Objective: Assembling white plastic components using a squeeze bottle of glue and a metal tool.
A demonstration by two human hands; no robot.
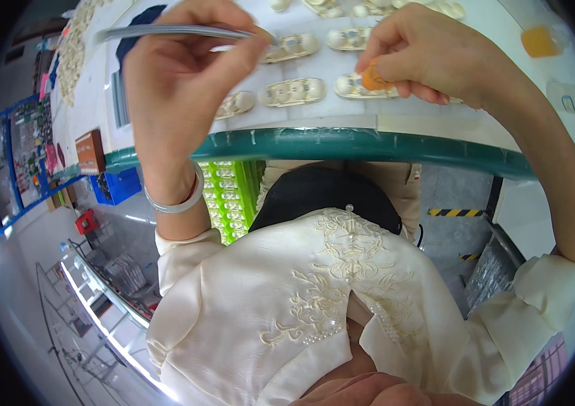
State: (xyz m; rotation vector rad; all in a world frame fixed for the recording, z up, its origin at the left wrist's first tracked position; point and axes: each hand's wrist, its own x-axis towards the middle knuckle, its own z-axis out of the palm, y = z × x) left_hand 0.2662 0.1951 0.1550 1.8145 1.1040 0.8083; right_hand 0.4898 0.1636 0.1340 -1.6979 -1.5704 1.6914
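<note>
Surrounding both hands: cream moulded parts.

Cream moulded parts lie in close rows across the white table, leaving only narrow strips between them for fingers. The left hand with its long thin tool and the right hand block the near rows. Bare surface lies along the green table edge
</note>
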